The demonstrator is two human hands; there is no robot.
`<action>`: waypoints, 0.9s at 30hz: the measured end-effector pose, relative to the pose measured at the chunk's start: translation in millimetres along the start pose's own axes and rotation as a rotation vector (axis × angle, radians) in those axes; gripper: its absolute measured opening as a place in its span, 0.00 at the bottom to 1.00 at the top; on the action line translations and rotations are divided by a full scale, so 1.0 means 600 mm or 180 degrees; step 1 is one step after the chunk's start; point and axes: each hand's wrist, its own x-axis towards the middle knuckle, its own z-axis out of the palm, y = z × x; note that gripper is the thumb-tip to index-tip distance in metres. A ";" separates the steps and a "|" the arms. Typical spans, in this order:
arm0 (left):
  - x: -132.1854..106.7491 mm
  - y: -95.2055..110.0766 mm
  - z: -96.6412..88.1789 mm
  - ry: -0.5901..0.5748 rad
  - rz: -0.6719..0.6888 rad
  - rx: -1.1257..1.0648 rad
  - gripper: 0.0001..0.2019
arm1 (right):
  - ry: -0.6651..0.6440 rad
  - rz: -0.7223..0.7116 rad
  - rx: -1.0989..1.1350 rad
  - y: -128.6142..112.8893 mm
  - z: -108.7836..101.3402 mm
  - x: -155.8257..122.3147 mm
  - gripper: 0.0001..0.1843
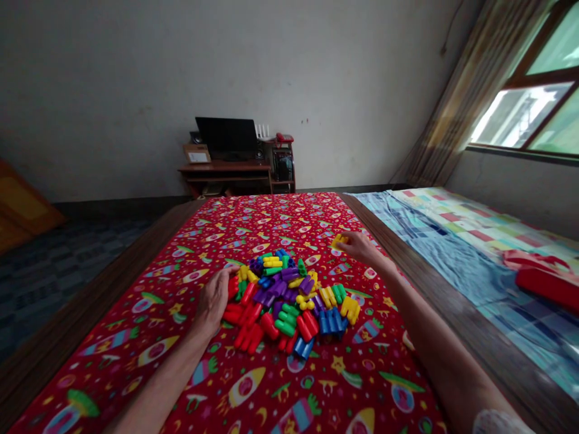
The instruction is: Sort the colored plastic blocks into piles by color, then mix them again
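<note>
Nearest the camera, a pale sleeve cuff (502, 422) is seen round the right forearm (446, 343), which is stretched along the right edge of the wooden table (113, 280). Most of the tabletop is covered by a red printed cloth (244, 386), by which the blocks are presumably kept from sliding.

Midway between the table's left and right edges, a loose heap of plastic blocks (280, 293) is piled, with red, green, purple, yellow and blue pieces overlapped at all angles, as if tipped out together rather than arranged.

The left side of the heap is met by the left hand (213, 301), laid low with its fingers slightly bent beside a red block (233, 287); whether anything is gripped cannot be told. The border of the pile is perhaps being steadied by it.

Near the right edge, beyond the heap, a yellow block (339, 240) is pinched in the fingertips of the right hand (359, 247), which are closed about it. It is held well apart from the pile, probably so that it is not mixed in with the others.
</note>
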 end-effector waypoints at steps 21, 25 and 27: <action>-0.006 0.017 -0.001 0.0027 -0.0039 0.0126 0.27 | -0.1351 -0.1584 0.0592 -0.080 0.049 -0.025 0.19; -0.006 0.022 -0.002 -0.0013 -0.0026 0.0144 0.27 | -0.1270 -0.1536 0.0422 -0.076 0.051 -0.024 0.15; -0.006 0.020 -0.001 -0.0008 -0.0015 0.0117 0.28 | -0.1062 -0.1281 0.0255 -0.050 0.043 -0.016 0.15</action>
